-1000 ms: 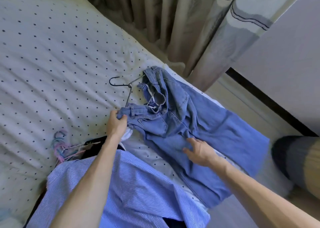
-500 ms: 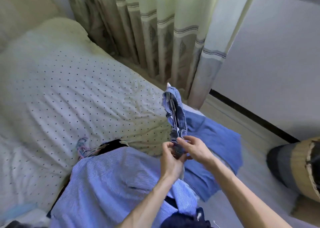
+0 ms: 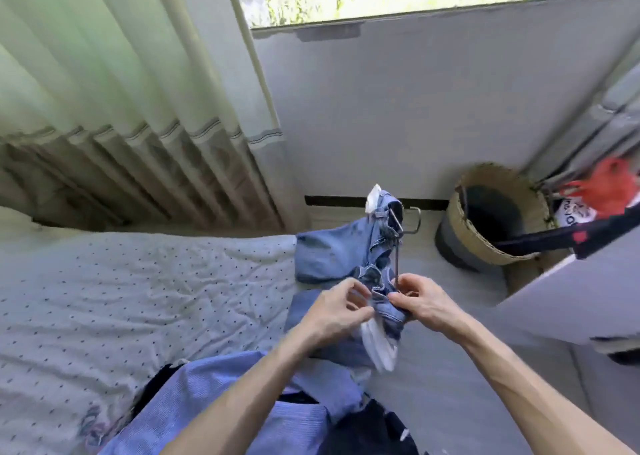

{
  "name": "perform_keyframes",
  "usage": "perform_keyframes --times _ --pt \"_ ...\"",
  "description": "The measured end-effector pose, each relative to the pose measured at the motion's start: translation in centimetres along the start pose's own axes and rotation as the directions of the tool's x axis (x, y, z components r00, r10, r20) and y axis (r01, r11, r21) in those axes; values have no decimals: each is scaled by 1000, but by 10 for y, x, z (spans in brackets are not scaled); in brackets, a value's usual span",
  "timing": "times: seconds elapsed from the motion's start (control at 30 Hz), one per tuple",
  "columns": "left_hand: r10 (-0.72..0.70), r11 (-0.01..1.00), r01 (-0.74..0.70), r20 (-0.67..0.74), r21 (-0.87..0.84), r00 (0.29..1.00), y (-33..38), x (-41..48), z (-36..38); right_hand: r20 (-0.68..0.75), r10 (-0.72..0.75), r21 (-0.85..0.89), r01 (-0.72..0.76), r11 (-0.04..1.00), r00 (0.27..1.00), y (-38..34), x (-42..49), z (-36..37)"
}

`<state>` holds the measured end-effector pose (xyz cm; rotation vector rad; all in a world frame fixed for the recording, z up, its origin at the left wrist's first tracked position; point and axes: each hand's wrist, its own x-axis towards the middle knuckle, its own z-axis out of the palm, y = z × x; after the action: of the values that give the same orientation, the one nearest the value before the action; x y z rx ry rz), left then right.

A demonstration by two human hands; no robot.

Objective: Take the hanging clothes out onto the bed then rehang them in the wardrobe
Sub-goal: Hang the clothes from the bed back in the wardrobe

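Landmark: I take the bed (image 3: 138, 298) with the dotted cover as reference for all places.
Jeans: I see the blue jeans (image 3: 332, 253) held up above the right edge of the bed; the legs fall down onto the cover there.
Hanger: a thin metal hanger (image 3: 397, 264) stands upright inside the waist of the jeans, with its hook at the top, past the right edge of the bed.
Left hand: my view shows the left hand (image 3: 337, 307) over the right edge of the bed, fingers curled, thumb and fingers pinching the denim at the waist.
Right hand: the right hand (image 3: 420, 298) is just beyond the same edge, fingers curled, pinching a fold of denim where the hanger wire comes down. If it touches the wire also, I cannot tell.
Pocket lining: a white pocket lining (image 3: 379, 343) hangs out of the jeans under both hands.
Striped shirt: a blue striped shirt (image 3: 214, 402) lies on the near part of the bed, under the left forearm.
Dark garment: a dark garment (image 3: 374, 427) lies at the near right corner of the bed, touching the shirt.
Basket: a woven basket (image 3: 460, 226) stands on the floor, well to the right of the bed.
Curtain: a pale curtain (image 3: 121, 108) hangs behind the far side of the bed.
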<state>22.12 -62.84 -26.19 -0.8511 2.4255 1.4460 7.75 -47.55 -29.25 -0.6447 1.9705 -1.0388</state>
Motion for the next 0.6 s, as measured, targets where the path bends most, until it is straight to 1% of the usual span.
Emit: perform_keyframes --times 0.07,0.13,0.2,0.27,0.3,0.33,0.4,0.47,0.53,0.57,0.6 --pt "168 981 -158 -89 109 982 43 11 -3 -48 -48 4 49 999 998 6 -45 -45" --pt "368 916 -331 -144 229 919 99 17 -1 -90 -93 -52 89 995 992 5 -93 -86" --pt "573 789 -506 -119 347 811 159 11 10 -159 -116 -86 103 991 981 2 -143 -123" --pt "723 636 -650 -27 416 690 220 -5 29 -226 -125 -107 103 989 966 -6 -194 -156" --pt "760 588 -701 23 404 650 249 -16 42 -248 -128 -123 99 987 960 -9 -218 -171" --pt "784 558 -749 70 357 617 277 -28 55 -262 -126 -140 91 986 957 -12 -243 -184" --pt "818 531 -825 135 195 559 328 -53 83 -302 -95 -186 39 982 948 -13 -286 -206" --pt "827 537 -844 203 -6 525 371 -75 111 -362 -62 -251 -33 967 930 -10 -322 -220" --pt "821 538 -831 308 -139 480 403 -92 139 -422 -30 -274 -96 957 906 -3 -354 -228" --pt "821 516 -847 357 -130 445 415 -97 154 -452 -11 -266 -123 956 892 1 -369 -230" --pt "827 461 -885 393 -64 402 423 -101 170 -483 14 -251 -153 956 876 5 -385 -232"
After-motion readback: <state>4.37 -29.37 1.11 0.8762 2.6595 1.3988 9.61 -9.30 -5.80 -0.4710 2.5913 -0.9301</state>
